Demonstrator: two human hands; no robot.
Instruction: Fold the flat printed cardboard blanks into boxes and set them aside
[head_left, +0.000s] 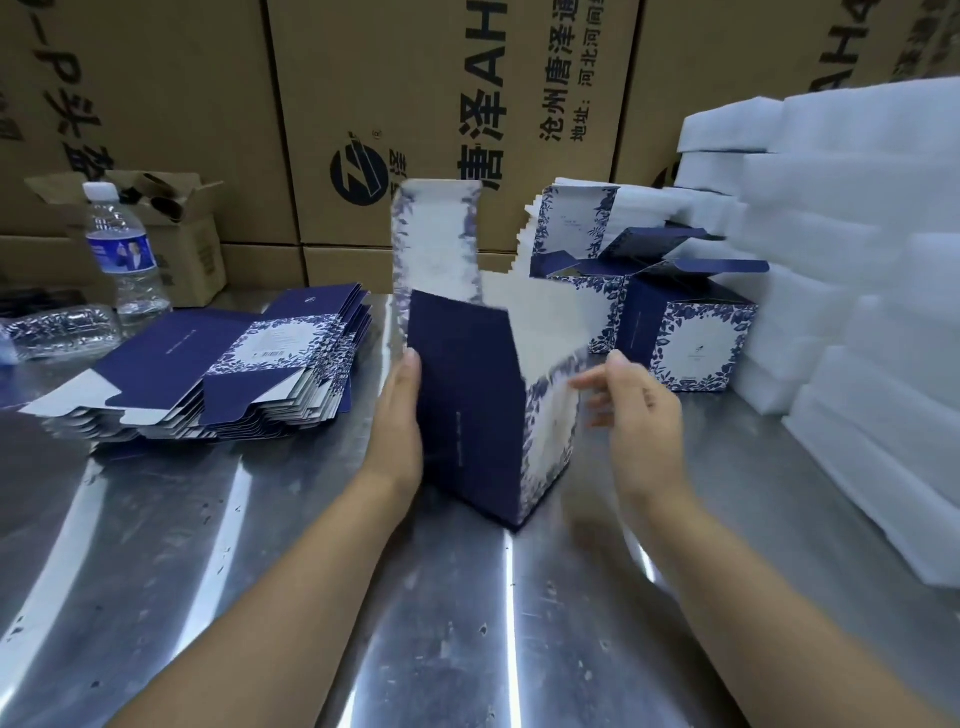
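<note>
The partly formed box (467, 410) stands upright on the steel table (467, 623) right in front of you. Its navy side faces you, its floral side faces right, and its long lid flap sticks straight up over the open top. Your left hand (397, 421) lies flat against the navy side, fingers straight and together. Your right hand (644, 415) is beside the floral side with fingers loosely extended, gripping nothing; blur hides whether the tips touch the card. To your left the stack of flat blanks (234, 374) lies on the table, well apart from the box. At right rear, two finished boxes (685, 338) stand with lids up, just beside a tall pile of white foam sheets (857, 260). The tabletop is scuffed, shiny metal, and a wall of brown shipping cartons (415, 78) closes it off behind. At far left a small open carton (195, 260) holds dark rolls, too small to identify. A water bottle (124, 254) stands before it, and a crushed bottle (57, 330) lies nearby.
</note>
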